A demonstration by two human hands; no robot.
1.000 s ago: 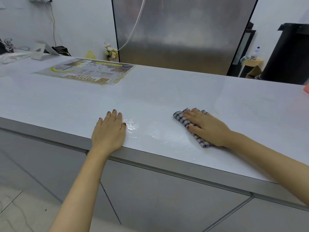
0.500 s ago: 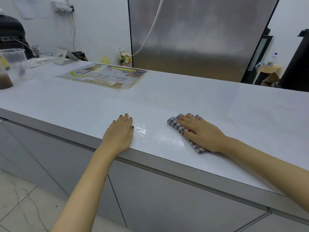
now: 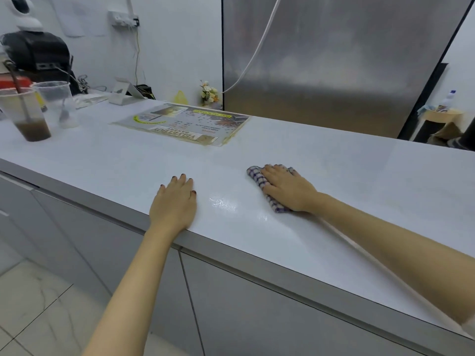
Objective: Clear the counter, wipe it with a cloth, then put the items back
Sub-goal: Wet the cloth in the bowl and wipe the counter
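- Right hand [image 3: 288, 187] lies flat, palm down, fingers spread, pressing a blue-and-white checked cloth [image 3: 257, 177] onto the white counter [image 3: 359, 181]; nothing clenched, the cloth pinned under the palm rather than gripped; cloth edges show ahead of the fingertips and along the thumb side
- Left hand [image 3: 174, 204] well to the left of the cloth, palm flat on the counter at its near edge; fingers together, released, holding nothing
- Wet, glossy streak [image 3: 223, 202] on the surface between the two hands, nearer the left one; more sheen below the cloth toward the counter edge
- Laminated menu sheet [image 3: 182, 124] lies flat beyond the left hand, up and left of the cloth, well apart from it
- Far left of the grip: clear plastic cup [image 3: 27, 114] with brown liquid at the bottom and a stirrer in it; second clear cup [image 3: 57, 104] just behind it, nearly empty
- Small flower arrangement [image 3: 209, 93] by the back wall past the menu; steel panel [image 3: 334, 60] stands beyond the cloth
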